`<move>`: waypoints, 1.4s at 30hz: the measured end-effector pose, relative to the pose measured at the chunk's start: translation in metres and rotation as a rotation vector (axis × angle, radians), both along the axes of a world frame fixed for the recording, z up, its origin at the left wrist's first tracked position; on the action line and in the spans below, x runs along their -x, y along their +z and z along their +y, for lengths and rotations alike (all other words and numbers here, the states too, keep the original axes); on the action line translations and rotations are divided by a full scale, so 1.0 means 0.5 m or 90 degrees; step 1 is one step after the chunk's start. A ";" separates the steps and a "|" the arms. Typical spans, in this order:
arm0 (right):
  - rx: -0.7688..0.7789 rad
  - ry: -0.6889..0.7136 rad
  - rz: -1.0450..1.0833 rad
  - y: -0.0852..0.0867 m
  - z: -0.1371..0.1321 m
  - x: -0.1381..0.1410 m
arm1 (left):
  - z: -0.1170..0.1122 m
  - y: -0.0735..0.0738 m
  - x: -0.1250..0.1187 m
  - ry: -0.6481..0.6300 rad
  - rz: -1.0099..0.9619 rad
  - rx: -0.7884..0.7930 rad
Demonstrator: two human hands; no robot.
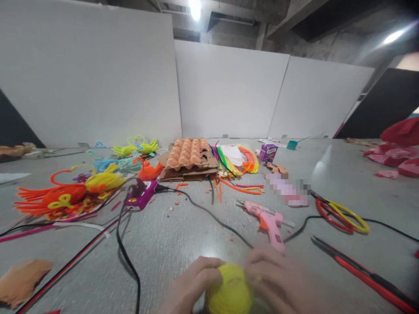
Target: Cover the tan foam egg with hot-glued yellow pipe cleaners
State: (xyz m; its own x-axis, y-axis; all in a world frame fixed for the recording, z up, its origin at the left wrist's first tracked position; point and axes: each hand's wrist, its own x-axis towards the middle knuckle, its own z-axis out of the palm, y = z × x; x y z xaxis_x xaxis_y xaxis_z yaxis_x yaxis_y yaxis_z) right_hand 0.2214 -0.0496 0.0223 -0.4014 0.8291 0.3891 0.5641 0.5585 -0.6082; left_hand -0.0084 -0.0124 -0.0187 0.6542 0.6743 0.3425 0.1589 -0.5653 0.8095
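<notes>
At the bottom middle is a rounded yellow form (231, 292) with ridged turns around it, like wound pipe cleaner. My left hand (196, 283) grips its left side, fingers curled over the top edge. On the other side my right hand (278, 279), blurred by motion, has its fingers bent in close against it. A bit of yellow shows at those fingertips. The underside of the yellow form is out of frame. Just beyond my right hand lies a pink glue gun (266, 218), its nozzle toward the far left.
Tweezers (356, 266) and red-yellow-handled scissors (343, 216) lie on the right. Egg cartons (188, 155) and bundled pipe cleaners (250, 159) stand at the back. A purple power strip (142, 196), cords and orange pipe-cleaner shapes (68, 196) spread leftward. A carton piece (24, 279) sits front left.
</notes>
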 end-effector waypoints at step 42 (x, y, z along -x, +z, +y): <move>0.011 0.012 -0.101 -0.008 0.004 0.000 | 0.006 -0.029 0.013 -0.143 0.033 -0.001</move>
State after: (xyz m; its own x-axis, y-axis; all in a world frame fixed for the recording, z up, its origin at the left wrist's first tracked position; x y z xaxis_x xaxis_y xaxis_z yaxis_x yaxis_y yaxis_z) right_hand 0.2216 -0.0474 0.0185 -0.4728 0.8268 0.3046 0.6432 0.5601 -0.5220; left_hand -0.0151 -0.0092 -0.0329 0.8044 0.5098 0.3050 0.0707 -0.5918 0.8030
